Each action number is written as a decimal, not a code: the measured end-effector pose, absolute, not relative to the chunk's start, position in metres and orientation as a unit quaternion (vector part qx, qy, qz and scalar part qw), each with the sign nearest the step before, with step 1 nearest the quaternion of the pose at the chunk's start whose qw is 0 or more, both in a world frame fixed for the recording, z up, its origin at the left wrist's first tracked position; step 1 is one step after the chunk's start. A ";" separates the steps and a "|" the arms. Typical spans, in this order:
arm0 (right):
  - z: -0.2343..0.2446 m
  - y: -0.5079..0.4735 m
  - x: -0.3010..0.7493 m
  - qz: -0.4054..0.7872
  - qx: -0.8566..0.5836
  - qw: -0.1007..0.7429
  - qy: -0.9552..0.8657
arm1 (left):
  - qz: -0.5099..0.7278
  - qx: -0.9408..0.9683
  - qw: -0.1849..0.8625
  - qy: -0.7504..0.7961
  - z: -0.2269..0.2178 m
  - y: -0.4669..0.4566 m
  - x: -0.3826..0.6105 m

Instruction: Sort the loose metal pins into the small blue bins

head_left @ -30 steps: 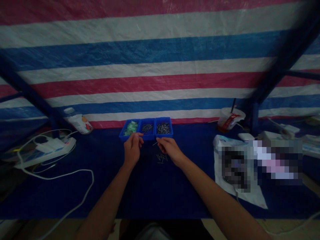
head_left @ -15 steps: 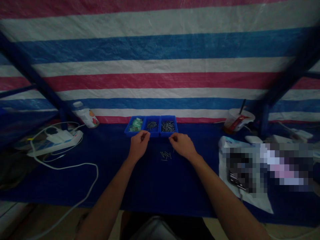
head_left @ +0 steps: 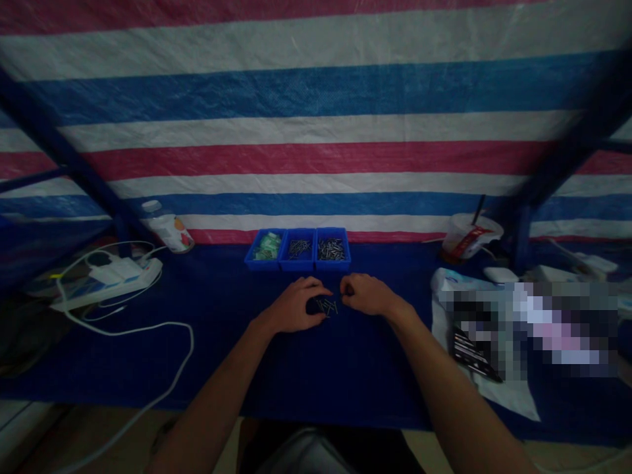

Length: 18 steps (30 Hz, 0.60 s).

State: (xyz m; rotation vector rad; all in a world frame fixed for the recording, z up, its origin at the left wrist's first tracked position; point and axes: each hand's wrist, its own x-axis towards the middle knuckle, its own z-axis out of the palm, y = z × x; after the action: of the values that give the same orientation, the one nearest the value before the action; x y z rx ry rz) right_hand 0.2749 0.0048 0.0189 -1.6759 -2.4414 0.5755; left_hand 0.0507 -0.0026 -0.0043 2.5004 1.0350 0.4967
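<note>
Several loose screws (head_left: pixel 326 306) lie in a small pile on the blue table. My left hand (head_left: pixel 297 304) is at the left of this pile, thumb and fingers spread around it, the fingertips near the screws. Just right of the pile is my right hand (head_left: pixel 364 294), its fingers pinched together; what they hold, if anything, is too small to make out. Behind the hands stand three blue bins: a left bin (head_left: pixel 264 266) with green-and-clear small packets, a middle bin (head_left: pixel 297 266) with thin screws, and a right bin (head_left: pixel 332 266) filled with darker screws.
A power strip (head_left: pixel 143 280) with a white cable (head_left: pixel 170 324) lies at the left, near a bottle (head_left: pixel 170 230). On the right are a cup with a straw (head_left: pixel 469 237), a phone (head_left: pixel 474 352) and a plastic bag (head_left: pixel 513 398). A striped tarp (head_left: pixel 316 158) hangs behind the table.
My left hand has come down from the bins toward me and right, opening around the screw pile. My right hand has moved slightly toward me and right, still pinched.
</note>
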 end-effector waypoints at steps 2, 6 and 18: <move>0.018 0.004 0.273 0.185 -0.560 0.056 -0.806 | 0.169 0.897 0.189 0.362 -0.003 -0.005 0.054; 0.018 0.001 0.268 0.171 -0.562 0.057 -0.807 | 0.162 0.907 0.175 0.348 -0.002 -0.008 0.059; 0.018 -0.012 0.245 0.087 -0.584 0.039 -0.806 | 0.174 0.897 0.179 0.366 -0.002 -0.007 0.062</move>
State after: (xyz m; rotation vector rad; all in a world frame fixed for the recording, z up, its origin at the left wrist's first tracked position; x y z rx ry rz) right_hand 0.2449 -0.0115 0.0183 -1.7902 -2.4709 0.2673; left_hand 0.0616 -0.0073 -0.0020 2.5354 1.0336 0.4913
